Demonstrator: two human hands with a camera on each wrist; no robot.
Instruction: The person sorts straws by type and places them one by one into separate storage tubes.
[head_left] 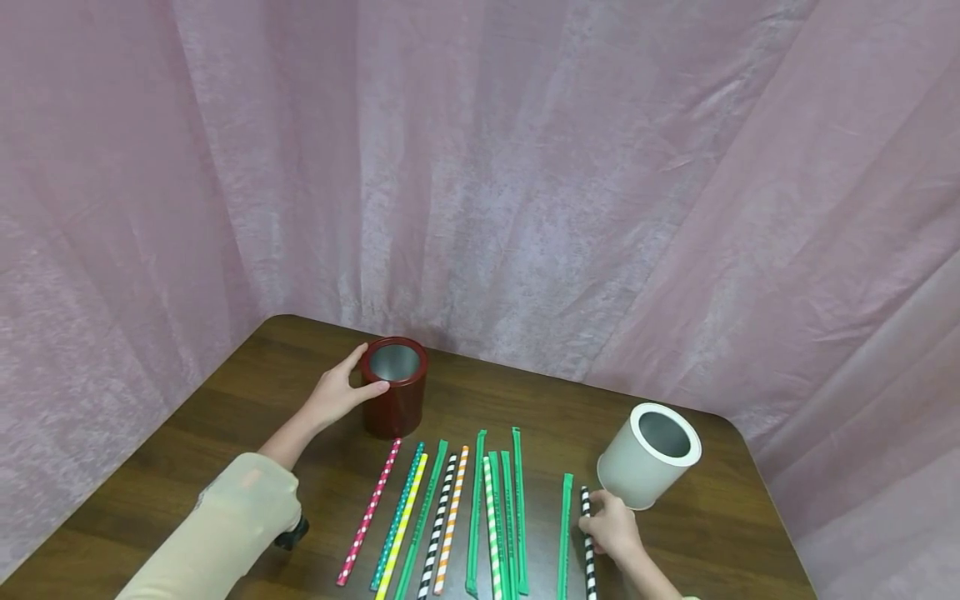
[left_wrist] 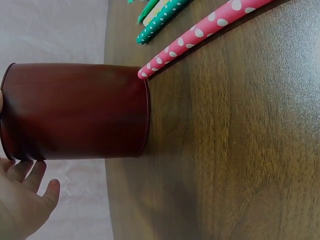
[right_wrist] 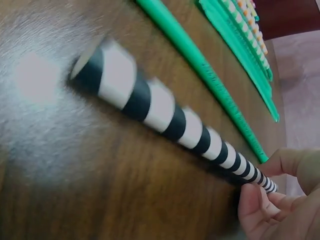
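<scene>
Pink curtain (head_left: 525,167) hangs crumpled behind and around the whole scene. Below it, a dark wood table (head_left: 225,417) with rounded far corners. Dark red cup (head_left: 394,385) stands upright at far left of the table, open mouth up, pale inside. White cup (head_left: 648,456) sits at right, tilted so its mouth faces up and away to the right. Between the two cups, a loose row of straws lies roughly parallel on the wood, from left: pink dotted straw (head_left: 369,510), its far tip just beside the red cup's base; teal dotted straw (head_left: 397,517); a yellow one; several green ones (head_left: 517,508); a black-and-white one and an orange-striped one among them; then a lone green straw (head_left: 565,533) set apart to the right. Left hand (head_left: 337,392), beige sleeve behind it, curls around the red cup's left side near the rim, thumb on the near wall, fingers behind; left wrist view shows the fingers loose by the rim. Right hand (head_left: 611,527) sits near the table's front edge, just beside the white cup's base, fingertips (right_wrist: 260,205) pinching a black-and-white striped straw (right_wrist: 165,117) partway along; the straw lies flat on the wood, parallel to the lone green straw and just right of it.
</scene>
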